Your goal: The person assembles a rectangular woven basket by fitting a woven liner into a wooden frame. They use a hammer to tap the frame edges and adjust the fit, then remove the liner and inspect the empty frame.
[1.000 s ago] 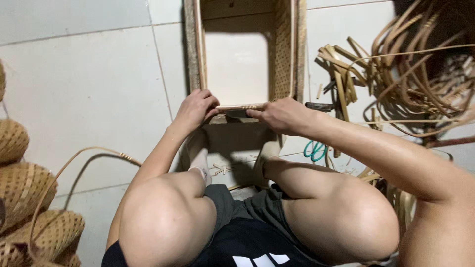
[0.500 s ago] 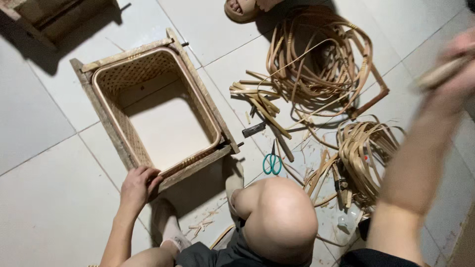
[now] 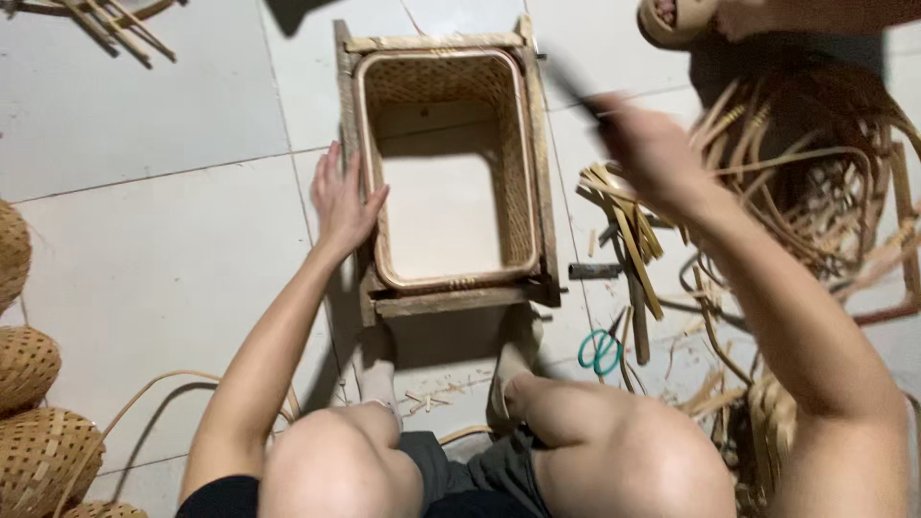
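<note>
Partly hidden: right hand motion-blurred, raised right of the woven basket, closed around a dark thin tool — kind of tool not readable through the blur. Cut off at top edge: a sandalled foot of another person, up and right of the basket. Woven baskets at far left only half in frame. Rattan coil right of the basket, tangled, strand ends hard to separate.

Changed since half a second back: basket then lay skewed in view, now squared up and centred; left hand then on the near end of the frame, now on the left side rail; right hand then high at the frame's right edge, now lower and closer to the basket.

Basket seated inside a wooden frame on the tiled floor, just beyond the knees. Open mouth facing up; long axis running away from the person, short ends near and far. Left hand flat and open, fingers spread, resting on the frame's left rail, touching the basket rim. Green-handled scissors on the floor near the basket's near right corner, beside loose bamboo strips.
</note>
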